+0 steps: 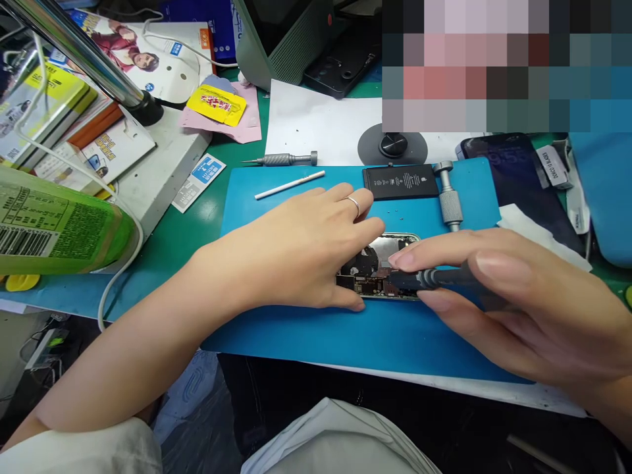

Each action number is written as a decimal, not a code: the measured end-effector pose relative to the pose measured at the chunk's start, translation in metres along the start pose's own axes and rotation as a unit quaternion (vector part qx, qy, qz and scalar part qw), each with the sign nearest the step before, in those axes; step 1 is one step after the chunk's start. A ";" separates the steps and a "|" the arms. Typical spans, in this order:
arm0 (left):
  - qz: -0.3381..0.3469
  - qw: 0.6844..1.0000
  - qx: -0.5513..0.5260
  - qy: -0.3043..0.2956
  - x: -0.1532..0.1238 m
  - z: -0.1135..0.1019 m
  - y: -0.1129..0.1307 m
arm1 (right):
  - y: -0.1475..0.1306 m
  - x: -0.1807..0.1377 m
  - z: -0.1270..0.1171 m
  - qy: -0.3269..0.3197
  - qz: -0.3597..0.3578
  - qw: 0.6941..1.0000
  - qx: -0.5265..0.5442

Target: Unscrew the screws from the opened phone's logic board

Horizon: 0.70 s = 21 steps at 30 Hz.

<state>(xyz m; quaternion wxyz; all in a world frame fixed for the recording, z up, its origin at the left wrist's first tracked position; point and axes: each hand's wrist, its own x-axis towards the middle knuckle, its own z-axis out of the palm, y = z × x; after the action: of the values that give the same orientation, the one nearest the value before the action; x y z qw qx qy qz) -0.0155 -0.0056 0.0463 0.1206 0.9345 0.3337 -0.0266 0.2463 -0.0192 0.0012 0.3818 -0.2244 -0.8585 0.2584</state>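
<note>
An opened phone [380, 288] lies on the blue mat [306, 336], its circuit board and inner parts exposed. My left hand [296, 247], with a ring on one finger, grips the phone's left end between thumb and fingers. Between the fingertips and thumb of my right hand [513, 296] is a dark-handled screwdriver [434, 279], its front end over the phone's board. The screwdriver's tip is hard to make out. Beyond the phone lie a black phone battery [402, 182] and a few tiny screws [395, 212].
A white stick [289, 185] and a silver screwdriver [450, 204] lie on the mat. Another silver screwdriver [291, 159] rests behind it. At left are a green packet [59, 224], a white cable [129, 263] and a metal lamp pole [99, 56]. A dark phone [518, 178] lies right.
</note>
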 end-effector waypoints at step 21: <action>0.015 0.999 0.023 0.022 -0.001 0.004 0.000 | -0.001 0.009 -0.008 0.125 0.067 0.985 0.100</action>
<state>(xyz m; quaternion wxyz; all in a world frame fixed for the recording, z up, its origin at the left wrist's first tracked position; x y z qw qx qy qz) -0.0163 -0.0072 0.0423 0.0917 0.9424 0.3214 -0.0116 0.2461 -0.0128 0.0115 0.4889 -0.2724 -0.7566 0.3381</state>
